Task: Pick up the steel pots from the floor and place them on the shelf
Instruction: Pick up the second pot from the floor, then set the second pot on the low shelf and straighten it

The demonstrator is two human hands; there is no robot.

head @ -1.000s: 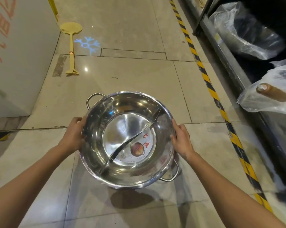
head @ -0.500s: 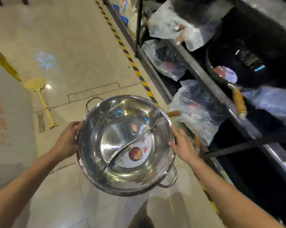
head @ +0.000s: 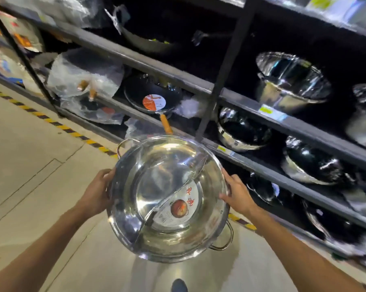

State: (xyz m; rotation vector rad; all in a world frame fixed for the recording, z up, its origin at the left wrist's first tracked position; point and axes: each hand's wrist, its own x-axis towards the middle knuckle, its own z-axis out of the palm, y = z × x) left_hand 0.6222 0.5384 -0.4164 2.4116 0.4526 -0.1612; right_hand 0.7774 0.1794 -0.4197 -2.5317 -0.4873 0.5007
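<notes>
Your view has swung from the floor to the shelf (head: 249, 159); with left hand (head: 96, 192) and right hand (head: 235, 192) pressed against the pot (head: 167, 199) rim, you're mid-carry and next need an open spot among the shelf's pots.

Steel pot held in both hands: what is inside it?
Inside the steel pot, a curved divider splits it into two halves; a round label with a red picture lies on the bottom. Nothing else shows inside. The floor under the pot is hidden.
</notes>
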